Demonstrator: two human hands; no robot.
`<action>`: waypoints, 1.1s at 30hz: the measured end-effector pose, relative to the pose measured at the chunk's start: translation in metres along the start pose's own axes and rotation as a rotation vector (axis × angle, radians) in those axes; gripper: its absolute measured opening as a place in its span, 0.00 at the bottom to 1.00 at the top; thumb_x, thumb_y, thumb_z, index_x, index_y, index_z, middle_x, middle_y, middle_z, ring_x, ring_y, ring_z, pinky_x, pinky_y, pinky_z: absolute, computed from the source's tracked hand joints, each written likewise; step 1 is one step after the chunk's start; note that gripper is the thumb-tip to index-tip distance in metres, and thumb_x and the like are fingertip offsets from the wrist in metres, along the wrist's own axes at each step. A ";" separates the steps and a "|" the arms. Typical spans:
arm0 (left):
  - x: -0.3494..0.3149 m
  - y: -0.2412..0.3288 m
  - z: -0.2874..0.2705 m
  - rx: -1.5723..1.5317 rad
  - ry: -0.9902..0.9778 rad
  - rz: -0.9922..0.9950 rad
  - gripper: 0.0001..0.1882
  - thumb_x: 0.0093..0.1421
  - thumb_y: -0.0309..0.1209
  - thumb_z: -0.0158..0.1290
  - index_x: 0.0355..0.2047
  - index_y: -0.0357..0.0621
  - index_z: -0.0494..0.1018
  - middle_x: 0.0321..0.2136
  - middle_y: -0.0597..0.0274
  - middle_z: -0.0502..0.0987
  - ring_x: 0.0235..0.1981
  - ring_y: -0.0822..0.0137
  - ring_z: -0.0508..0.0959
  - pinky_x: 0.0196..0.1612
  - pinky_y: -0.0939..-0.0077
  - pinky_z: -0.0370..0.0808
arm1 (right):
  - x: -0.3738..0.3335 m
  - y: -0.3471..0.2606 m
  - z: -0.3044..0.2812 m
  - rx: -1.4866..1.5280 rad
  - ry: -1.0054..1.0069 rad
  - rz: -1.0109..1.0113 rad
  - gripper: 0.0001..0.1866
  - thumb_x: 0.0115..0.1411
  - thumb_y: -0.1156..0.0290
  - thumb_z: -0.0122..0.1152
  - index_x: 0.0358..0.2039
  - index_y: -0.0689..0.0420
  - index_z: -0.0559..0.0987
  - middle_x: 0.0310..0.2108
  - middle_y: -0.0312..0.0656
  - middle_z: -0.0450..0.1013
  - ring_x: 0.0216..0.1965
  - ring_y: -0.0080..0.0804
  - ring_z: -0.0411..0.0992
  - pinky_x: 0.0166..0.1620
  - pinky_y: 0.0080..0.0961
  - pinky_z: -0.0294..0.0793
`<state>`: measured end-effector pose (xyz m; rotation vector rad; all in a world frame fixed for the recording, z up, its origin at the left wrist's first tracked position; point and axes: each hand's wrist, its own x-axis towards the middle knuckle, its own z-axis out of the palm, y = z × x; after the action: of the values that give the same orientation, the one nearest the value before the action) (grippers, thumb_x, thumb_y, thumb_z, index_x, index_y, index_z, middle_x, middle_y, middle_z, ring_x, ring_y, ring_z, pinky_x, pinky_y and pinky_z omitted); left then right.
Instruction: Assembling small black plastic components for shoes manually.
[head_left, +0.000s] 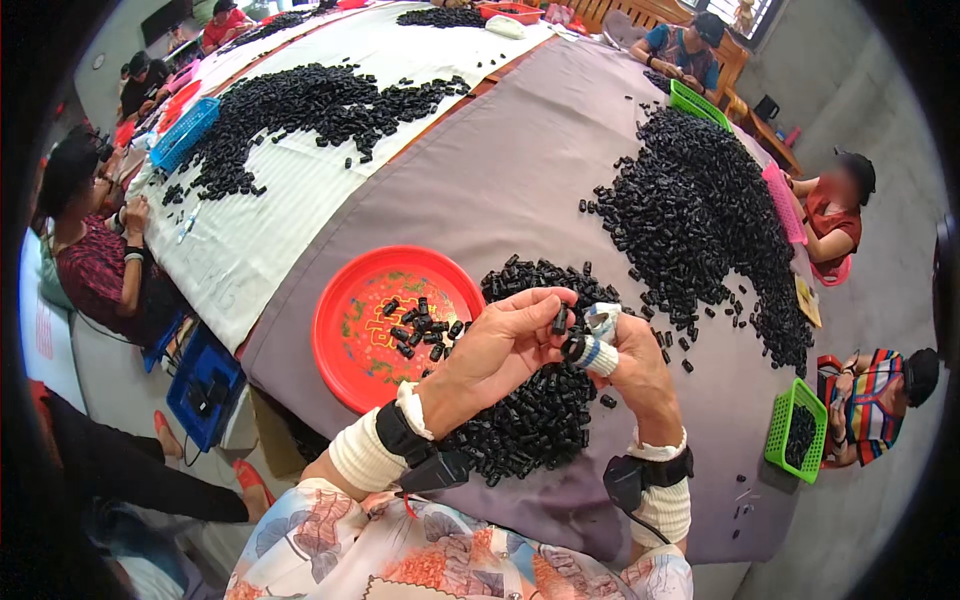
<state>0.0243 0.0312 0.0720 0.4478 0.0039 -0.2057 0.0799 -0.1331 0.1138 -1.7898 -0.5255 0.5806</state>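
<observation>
Around the hands (490, 345), the tabletop (488, 86) wears a purple-grey cloth (540, 165), with white cloth (255, 235) farther left. Small black pieces (535, 420) lie heaped beneath them; a red tray (328, 330) sits left, a green basket (777, 428) right, bigger black heaps (690, 205) beyond.

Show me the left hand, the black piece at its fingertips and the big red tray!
Left hand (497, 345): head view, middle of the hand.
Black piece (560, 320): head view, its side.
Red tray (341, 345): head view, its bare left part.
</observation>
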 end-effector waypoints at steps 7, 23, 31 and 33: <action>0.008 -0.007 0.007 0.023 0.039 0.020 0.11 0.61 0.30 0.47 0.41 0.37 0.70 0.31 0.62 0.74 0.33 0.72 0.75 0.39 0.77 0.73 | 0.004 0.001 -0.002 -0.040 0.012 0.029 0.18 0.45 0.58 0.69 0.25 0.58 0.74 0.14 0.27 0.65 0.13 0.13 0.61 0.15 0.13 0.58; 0.014 -0.018 0.005 0.278 0.100 0.016 0.10 0.60 0.28 0.49 0.39 0.36 0.72 0.34 0.63 0.75 0.34 0.75 0.75 0.40 0.81 0.73 | 0.001 0.022 -0.013 -0.066 -0.050 0.029 0.20 0.45 0.56 0.68 0.27 0.60 0.75 0.17 0.29 0.65 0.18 0.17 0.61 0.21 0.18 0.60; 0.011 -0.019 0.003 0.291 0.082 -0.030 0.11 0.60 0.27 0.48 0.42 0.35 0.71 0.35 0.62 0.75 0.36 0.74 0.74 0.41 0.79 0.73 | -0.004 0.014 -0.012 -0.072 -0.062 0.050 0.20 0.45 0.57 0.68 0.28 0.61 0.75 0.19 0.31 0.67 0.22 0.17 0.61 0.26 0.19 0.63; 0.012 -0.020 0.002 0.300 0.100 -0.037 0.11 0.60 0.27 0.48 0.41 0.35 0.71 0.35 0.62 0.75 0.36 0.74 0.74 0.41 0.79 0.73 | -0.004 0.016 -0.013 -0.081 -0.065 0.036 0.21 0.45 0.57 0.68 0.30 0.62 0.75 0.20 0.31 0.67 0.23 0.18 0.62 0.27 0.20 0.63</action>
<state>0.0322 0.0099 0.0650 0.7567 0.0803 -0.2215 0.0855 -0.1494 0.1017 -1.8652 -0.5688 0.6522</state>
